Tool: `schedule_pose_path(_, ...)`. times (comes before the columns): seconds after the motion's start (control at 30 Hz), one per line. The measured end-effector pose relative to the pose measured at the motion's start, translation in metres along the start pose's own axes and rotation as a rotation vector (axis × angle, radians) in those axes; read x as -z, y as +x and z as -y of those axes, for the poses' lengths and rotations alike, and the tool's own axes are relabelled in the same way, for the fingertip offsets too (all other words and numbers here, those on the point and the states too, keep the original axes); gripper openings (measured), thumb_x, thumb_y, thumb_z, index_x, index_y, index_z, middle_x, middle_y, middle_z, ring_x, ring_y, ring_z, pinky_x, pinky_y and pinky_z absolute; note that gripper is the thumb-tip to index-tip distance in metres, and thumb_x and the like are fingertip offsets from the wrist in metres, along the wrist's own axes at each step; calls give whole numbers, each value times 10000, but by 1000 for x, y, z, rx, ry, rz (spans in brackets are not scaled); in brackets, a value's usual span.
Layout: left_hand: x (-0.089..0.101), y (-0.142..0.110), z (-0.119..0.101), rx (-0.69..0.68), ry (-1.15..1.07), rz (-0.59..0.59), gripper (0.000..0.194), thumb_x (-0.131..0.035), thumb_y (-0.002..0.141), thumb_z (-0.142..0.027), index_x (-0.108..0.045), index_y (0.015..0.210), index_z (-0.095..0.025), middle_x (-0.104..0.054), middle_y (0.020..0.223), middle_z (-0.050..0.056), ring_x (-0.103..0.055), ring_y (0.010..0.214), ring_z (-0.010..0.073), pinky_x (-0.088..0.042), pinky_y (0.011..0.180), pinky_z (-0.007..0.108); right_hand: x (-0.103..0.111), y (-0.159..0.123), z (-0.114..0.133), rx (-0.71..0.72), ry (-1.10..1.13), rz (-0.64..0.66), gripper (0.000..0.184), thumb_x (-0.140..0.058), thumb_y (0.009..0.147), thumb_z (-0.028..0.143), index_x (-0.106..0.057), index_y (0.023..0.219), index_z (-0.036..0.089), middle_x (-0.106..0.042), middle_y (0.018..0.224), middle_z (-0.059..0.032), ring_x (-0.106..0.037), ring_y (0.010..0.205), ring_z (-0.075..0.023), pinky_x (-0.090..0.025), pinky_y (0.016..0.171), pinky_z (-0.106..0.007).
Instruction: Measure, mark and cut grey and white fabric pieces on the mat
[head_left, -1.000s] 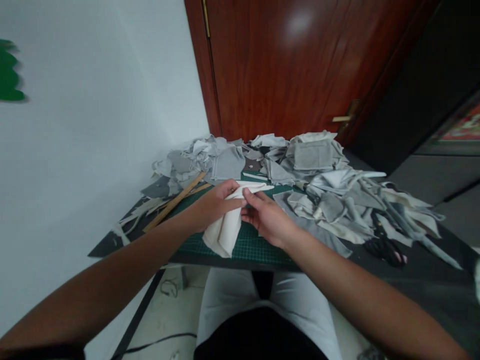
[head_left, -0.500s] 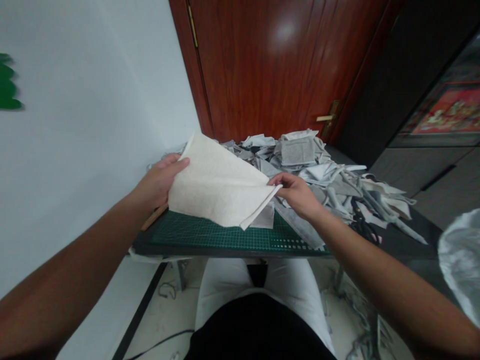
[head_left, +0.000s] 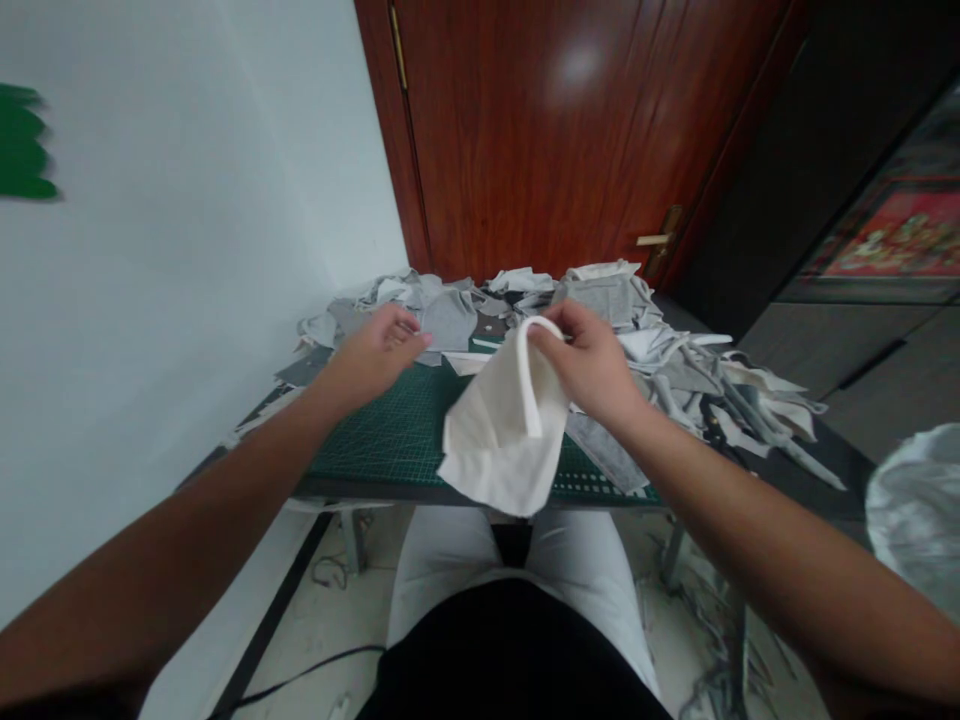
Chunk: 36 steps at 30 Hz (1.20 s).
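A cream piece of fabric (head_left: 495, 440) hangs, curled over at its top, from my right hand (head_left: 589, 355), whose thumb and fingers pinch its upper edge. Its lower end droops past the front edge of the green cutting mat (head_left: 375, 440). My left hand (head_left: 379, 350) holds nothing; its fingers are apart, partly bent, above the mat's left side. Behind that hand lie grey fabric scraps (head_left: 446, 320).
A heap of grey and white fabric pieces (head_left: 607, 300) covers the table's back and right. Black scissors (head_left: 720, 430) lie partly hidden at the right. A wall (head_left: 225, 200) borders the left; a wooden door (head_left: 525, 150) stands behind. A whitish bag (head_left: 919, 510) is at far right.
My left hand has let go of the cream fabric. Once stretched between both hands, the fabric now hangs folded from my right hand alone, uncovering scraps and mat at the left.
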<state>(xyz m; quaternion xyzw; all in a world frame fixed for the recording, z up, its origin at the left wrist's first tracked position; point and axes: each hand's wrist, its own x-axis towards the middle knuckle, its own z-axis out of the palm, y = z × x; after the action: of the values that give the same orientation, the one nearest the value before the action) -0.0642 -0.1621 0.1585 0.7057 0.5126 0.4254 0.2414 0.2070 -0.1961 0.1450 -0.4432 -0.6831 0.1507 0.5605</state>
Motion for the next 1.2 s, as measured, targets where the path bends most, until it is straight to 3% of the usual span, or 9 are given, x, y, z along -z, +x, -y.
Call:
schedule_pose_path(0.1, -21, -19, -31, -136, -128, 336, 436, -793, 733, -341, -569, 1099, -268, -663, 848, 0, -655, 759, 203, -507, 638, 301, -15, 6, 33, 77, -85, 200, 113, -664, 844, 274, -614, 777, 198, -593, 714, 21, -515, 681, -142, -345, 649, -274)
schedule_pose_path(0.2, -32, -24, -46, -174, -163, 324, 354, -784, 723, -310, -566, 997, -257, -639, 787, -8, -629, 715, 196, -468, 585, 278, -22, 10, 57, 113, -100, 296, 130, -691, 831, 251, -621, 748, 182, -607, 704, 26, -514, 672, -131, -314, 637, -265)
schedule_pose_path(0.33, -19, -14, -42, -151, -86, 320, 243, -754, 744, -374, -584, 837, -227, -586, 683, -11, -566, 633, 169, -382, 530, 249, -8, 14, 66, 153, -151, 414, 86, -754, 795, 226, -694, 810, 167, -621, 717, 24, -528, 688, -133, -309, 650, -264)
schedule_pose_path(0.53, 32, -8, -41, -157, 178, 348, 296, -785, 706, -433, -617, 779, -200, -599, 719, -17, -539, 641, 138, -372, 533, 224, 31, 17, 50, 151, -336, 476, 111, -796, 730, 207, -711, 798, 187, -662, 760, 11, -559, 718, -163, -319, 660, -273)
schedule_pose_path(0.63, 55, -11, -46, -166, 189, 313, 307, -782, 717, -423, -595, 790, -191, -581, 716, -31, -515, 613, 110, -375, 515, 202, 45, 13, 36, 126, -398, 487, 113, -773, 767, 265, -683, 751, 199, -629, 701, 15, -532, 674, -156, -301, 638, -280)
schedule_pose_path(0.73, 72, -14, -50, -168, 134, 221, 330, -796, 710, -421, -571, 795, -194, -556, 699, -36, -489, 573, 86, -346, 479, 178, 51, 8, 20, 120, -414, 466, 250, -761, 804, 378, -621, 701, 200, -587, 681, 11, -504, 657, -152, -294, 620, -285)
schedule_pose_path(0.83, 84, -17, -52, -151, 97, 181, 360, -806, 706, -424, -558, 821, -189, -556, 731, -34, -481, 569, 72, -335, 489, 161, 51, 2, 7, 88, -286, 480, 323, -734, 832, 482, -588, 745, 207, -575, 732, 5, -507, 698, -158, -324, 621, -277)
schedule_pose_path(1.0, 101, -20, -55, 34, 140, 205, 376, -717, 786, -411, -548, 1018, -169, -536, 799, -26, -524, 607, 79, -418, 602, 217, 55, -4, 0, -120, 69, 574, 411, -781, 787, 506, -482, 739, 227, -464, 665, 56, -427, 607, -115, -323, 556, -243)
schedule_pose_path(1.2, 102, -16, -35, 125, 46, 212, 388, -700, 717, -382, -605, 1031, -173, -639, 751, 6, -603, 577, 167, -452, 553, 266, 65, -5, -7, -279, 42, 764, 378, -815, 739, 550, -655, 793, 211, -625, 731, 1, -544, 634, -151, -385, 549, -259)
